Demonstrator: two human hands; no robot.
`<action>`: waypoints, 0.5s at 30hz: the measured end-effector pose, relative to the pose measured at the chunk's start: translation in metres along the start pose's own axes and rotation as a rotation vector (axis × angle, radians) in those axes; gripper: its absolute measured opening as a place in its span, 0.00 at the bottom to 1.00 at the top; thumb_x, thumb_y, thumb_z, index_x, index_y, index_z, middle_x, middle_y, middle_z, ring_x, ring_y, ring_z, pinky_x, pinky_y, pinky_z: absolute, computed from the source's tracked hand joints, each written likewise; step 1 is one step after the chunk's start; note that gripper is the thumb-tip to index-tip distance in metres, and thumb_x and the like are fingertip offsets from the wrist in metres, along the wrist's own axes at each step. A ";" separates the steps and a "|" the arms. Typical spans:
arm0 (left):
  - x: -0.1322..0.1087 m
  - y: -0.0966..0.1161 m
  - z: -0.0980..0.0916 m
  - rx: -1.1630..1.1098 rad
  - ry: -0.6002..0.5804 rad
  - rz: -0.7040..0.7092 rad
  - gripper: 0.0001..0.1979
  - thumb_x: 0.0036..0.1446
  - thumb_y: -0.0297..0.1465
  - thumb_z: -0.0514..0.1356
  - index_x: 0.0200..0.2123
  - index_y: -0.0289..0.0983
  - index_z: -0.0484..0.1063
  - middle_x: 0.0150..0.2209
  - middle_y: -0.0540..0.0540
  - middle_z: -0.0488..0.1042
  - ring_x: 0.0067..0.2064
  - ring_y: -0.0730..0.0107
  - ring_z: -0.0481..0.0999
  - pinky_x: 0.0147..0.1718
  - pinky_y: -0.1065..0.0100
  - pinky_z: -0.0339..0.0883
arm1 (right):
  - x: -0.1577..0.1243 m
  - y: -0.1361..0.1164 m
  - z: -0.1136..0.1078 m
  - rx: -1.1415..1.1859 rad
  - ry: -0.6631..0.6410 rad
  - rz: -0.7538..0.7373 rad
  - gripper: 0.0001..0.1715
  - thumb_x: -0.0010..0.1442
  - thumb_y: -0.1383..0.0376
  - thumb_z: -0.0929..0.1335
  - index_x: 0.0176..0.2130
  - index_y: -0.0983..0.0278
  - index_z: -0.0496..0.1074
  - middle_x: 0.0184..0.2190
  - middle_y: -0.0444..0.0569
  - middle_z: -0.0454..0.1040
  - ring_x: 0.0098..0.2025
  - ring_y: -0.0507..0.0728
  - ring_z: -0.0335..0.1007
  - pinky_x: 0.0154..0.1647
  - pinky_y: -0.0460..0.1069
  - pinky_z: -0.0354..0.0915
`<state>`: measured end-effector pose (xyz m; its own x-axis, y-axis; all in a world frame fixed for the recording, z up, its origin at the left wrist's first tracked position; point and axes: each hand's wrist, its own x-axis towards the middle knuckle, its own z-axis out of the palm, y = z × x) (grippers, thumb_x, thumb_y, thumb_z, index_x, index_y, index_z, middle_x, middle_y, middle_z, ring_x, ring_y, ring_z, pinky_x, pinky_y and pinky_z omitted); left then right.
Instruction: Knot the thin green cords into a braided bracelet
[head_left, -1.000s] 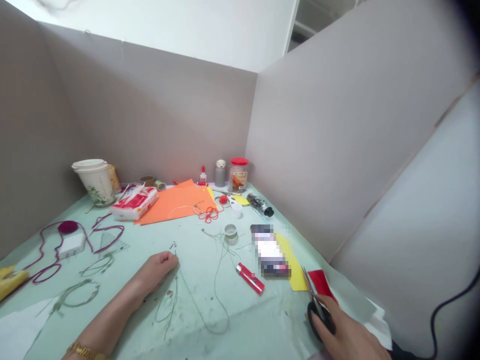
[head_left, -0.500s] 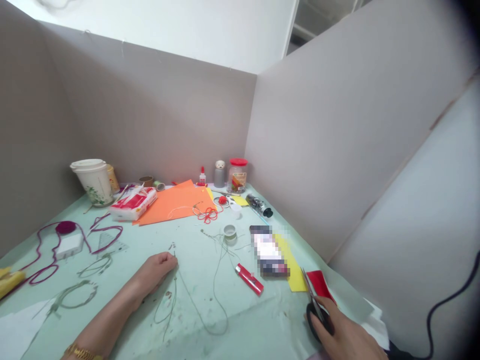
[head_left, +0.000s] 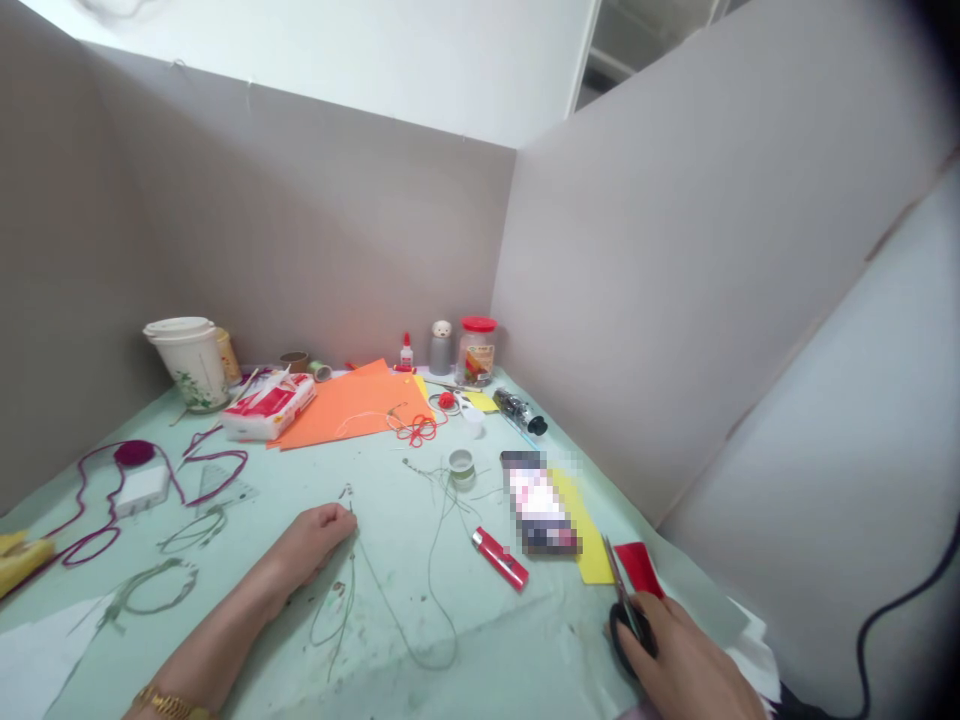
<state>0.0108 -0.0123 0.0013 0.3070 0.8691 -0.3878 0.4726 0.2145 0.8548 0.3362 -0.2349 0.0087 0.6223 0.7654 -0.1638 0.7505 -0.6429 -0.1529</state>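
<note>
My left hand (head_left: 313, 545) rests on the pale green table (head_left: 390, 640) with its fingers curled, pinching a thin green wire (head_left: 431, 590) that loops toward me. My right hand (head_left: 686, 665) lies at the lower right, closed round the black handles of a pair of scissors (head_left: 624, 605). The scissor blades point away from me, alongside a small red paper piece (head_left: 641, 568) and a yellow sheet (head_left: 589, 545).
A red lighter (head_left: 500, 558), a phone (head_left: 538, 505) and a small spool (head_left: 460, 463) lie mid-table. Orange paper (head_left: 352, 405), a tissue pack (head_left: 268, 405), a paper cup (head_left: 187, 362), a red-lidded jar (head_left: 477, 350) and a glue bottle (head_left: 406, 350) stand toward the back. Grey partition walls enclose the table.
My right hand with the scissors has slid slightly left and toward me. My left hand has stayed where it was.
</note>
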 end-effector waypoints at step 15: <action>-0.001 0.003 0.002 -0.032 0.022 0.001 0.18 0.44 0.46 0.57 0.25 0.40 0.54 0.16 0.59 0.47 0.17 0.81 0.43 0.17 0.74 0.34 | -0.011 -0.023 -0.018 0.276 0.217 -0.090 0.23 0.59 0.54 0.57 0.46 0.61 0.69 0.41 0.52 0.74 0.37 0.60 0.71 0.37 0.51 0.64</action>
<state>0.0135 -0.0139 0.0035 0.2893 0.8786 -0.3800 0.4453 0.2279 0.8659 0.3162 -0.2280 0.0311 0.6115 0.7883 0.0688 0.7346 -0.5333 -0.4194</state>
